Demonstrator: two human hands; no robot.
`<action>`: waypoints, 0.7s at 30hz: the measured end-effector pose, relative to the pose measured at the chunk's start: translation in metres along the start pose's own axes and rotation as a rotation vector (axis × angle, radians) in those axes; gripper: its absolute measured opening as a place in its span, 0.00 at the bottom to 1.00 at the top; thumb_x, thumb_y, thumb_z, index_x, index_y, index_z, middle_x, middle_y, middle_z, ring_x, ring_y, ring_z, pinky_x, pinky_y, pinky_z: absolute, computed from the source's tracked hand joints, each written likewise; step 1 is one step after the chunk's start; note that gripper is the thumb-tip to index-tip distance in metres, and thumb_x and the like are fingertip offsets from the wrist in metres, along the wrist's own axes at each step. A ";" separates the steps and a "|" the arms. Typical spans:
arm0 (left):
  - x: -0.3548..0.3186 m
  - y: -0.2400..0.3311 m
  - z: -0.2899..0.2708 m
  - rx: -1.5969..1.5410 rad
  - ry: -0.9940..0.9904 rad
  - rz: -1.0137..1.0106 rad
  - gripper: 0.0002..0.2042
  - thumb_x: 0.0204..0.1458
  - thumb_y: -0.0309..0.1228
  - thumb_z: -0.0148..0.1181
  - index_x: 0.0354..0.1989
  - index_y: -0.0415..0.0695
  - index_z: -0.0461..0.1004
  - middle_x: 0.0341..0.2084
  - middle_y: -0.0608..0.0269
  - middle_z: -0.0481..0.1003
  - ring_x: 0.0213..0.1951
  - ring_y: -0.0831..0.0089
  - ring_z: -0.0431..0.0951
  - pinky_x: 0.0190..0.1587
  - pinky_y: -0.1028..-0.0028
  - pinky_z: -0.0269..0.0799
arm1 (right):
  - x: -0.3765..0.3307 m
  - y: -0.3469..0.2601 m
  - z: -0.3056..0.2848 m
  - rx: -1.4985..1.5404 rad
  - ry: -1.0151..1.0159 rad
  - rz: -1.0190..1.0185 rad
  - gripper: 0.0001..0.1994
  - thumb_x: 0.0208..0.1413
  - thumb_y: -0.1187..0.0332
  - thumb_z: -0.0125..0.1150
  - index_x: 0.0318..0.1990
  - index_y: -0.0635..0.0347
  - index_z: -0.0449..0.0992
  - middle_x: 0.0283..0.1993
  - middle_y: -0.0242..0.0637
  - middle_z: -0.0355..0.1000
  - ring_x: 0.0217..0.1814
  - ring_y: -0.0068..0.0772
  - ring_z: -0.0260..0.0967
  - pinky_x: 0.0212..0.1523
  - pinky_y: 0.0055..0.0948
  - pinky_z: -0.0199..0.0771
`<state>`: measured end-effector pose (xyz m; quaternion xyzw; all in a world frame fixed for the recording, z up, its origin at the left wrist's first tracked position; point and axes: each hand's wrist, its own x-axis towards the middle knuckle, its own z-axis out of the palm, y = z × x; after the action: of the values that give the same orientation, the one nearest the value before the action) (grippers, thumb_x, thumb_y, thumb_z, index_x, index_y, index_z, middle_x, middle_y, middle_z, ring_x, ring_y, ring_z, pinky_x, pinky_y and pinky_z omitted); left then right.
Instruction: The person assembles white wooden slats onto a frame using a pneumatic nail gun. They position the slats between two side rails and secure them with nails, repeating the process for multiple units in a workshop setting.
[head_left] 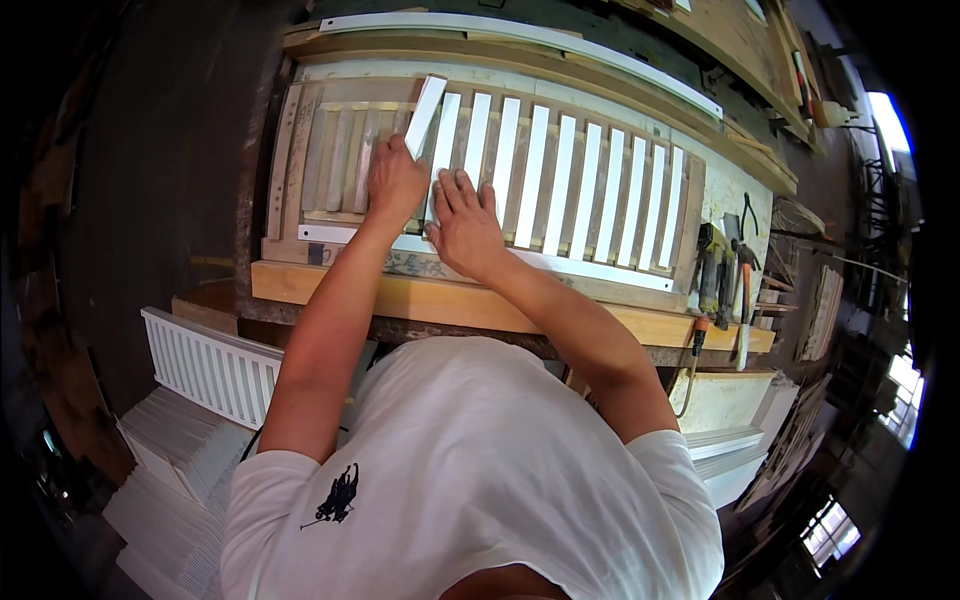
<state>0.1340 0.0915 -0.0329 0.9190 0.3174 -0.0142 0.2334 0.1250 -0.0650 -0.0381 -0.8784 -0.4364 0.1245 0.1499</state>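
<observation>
White narrow flat slat, far end showing, sits toward the left of the brown wooden jig on the workbench, slanted against its neighbours. Left hand is closed on its near part, thumb and fingers curled; the near end is hidden by the hand, so can't tell whether it's seated.

Right hand open, palm down, fingers spread, fingertips on the leftmost slat of the laid row, just right of the held one; nothing gripped in it that I can see. From my spot, the row of white slats runs on to the right, evenly spaced, bare gaps between. Left part of the jig shows greyish-brown wooden strips instead.

Long white rail with end holes lies along the near side, at the slats' near ends, partly under the arms. Second long white rail lies on the far side, beyond the jig. Pale wooden beam edges the bench, near side.

Right of jig: dark-handled hand tools, grouped together. Near left, below bench: white slatted panel, leaning, beside stacked white strips.
</observation>
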 end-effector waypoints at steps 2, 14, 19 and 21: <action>-0.002 -0.001 -0.001 -0.013 0.067 0.042 0.20 0.47 0.32 0.58 0.46 0.33 0.65 0.44 0.40 0.68 0.45 0.43 0.73 0.47 0.54 0.71 | 0.001 -0.002 0.001 -0.005 0.019 0.019 0.31 0.58 0.57 0.48 0.64 0.68 0.56 0.73 0.46 0.44 0.75 0.50 0.38 0.67 0.61 0.41; -0.011 -0.011 -0.006 -0.110 0.036 0.012 0.21 0.47 0.32 0.59 0.47 0.32 0.66 0.42 0.40 0.67 0.47 0.43 0.70 0.48 0.55 0.69 | 0.005 -0.013 0.001 0.094 0.042 -0.009 0.32 0.54 0.60 0.55 0.63 0.69 0.58 0.70 0.48 0.49 0.73 0.52 0.42 0.66 0.59 0.44; 0.002 -0.040 -0.013 -0.054 0.123 -0.040 0.21 0.46 0.33 0.60 0.47 0.34 0.68 0.44 0.43 0.68 0.48 0.45 0.70 0.50 0.55 0.69 | 0.035 -0.027 -0.002 0.133 0.024 -0.127 0.33 0.54 0.58 0.55 0.62 0.72 0.57 0.70 0.52 0.46 0.74 0.51 0.39 0.68 0.58 0.40; 0.008 -0.046 -0.016 -0.002 0.134 -0.013 0.21 0.45 0.32 0.60 0.47 0.34 0.68 0.44 0.43 0.68 0.48 0.46 0.70 0.50 0.55 0.68 | 0.040 -0.029 0.002 0.086 -0.021 -0.107 0.35 0.55 0.56 0.53 0.64 0.72 0.55 0.72 0.52 0.43 0.75 0.51 0.37 0.69 0.58 0.37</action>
<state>0.1113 0.1351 -0.0394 0.9157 0.3381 0.0462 0.2124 0.1263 -0.0161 -0.0325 -0.8453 -0.4783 0.1441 0.1894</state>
